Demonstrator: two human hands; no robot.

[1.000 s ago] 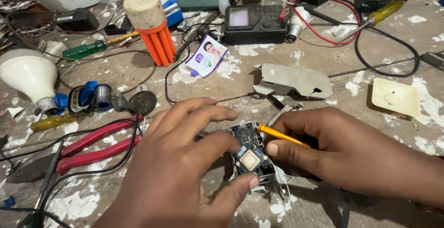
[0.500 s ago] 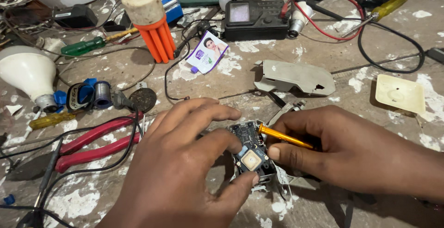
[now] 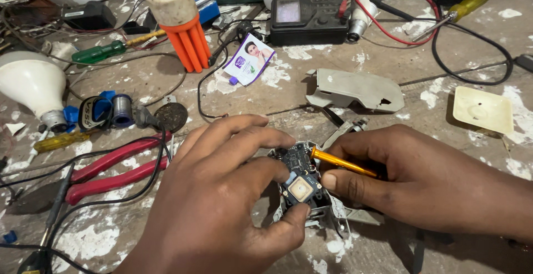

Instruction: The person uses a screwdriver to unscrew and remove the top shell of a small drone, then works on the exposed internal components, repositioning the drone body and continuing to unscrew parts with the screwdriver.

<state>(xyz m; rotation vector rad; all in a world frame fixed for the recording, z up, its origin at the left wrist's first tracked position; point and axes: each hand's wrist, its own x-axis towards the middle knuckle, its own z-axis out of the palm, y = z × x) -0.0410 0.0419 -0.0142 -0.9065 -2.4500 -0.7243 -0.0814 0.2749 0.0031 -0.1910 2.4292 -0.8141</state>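
Head view: lower middle of frame.
Left hand (image 3: 222, 202): fingers closed around small circuit board (image 3: 301, 178), unmoved.
Right hand (image 3: 422, 182): pinching yellow-handled screwdriver (image 3: 340, 162), tip still on board.

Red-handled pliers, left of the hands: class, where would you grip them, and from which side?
Grip the red-handled pliers by both handles, probably from above: they lie flat, handles spread toward the left hand. A black cable crosses them, so lift clear of it.

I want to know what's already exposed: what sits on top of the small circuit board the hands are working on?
On the circuit board sits a square beige component. The orange tool in the right hand touches the board's edge. The left hand covers its left side.
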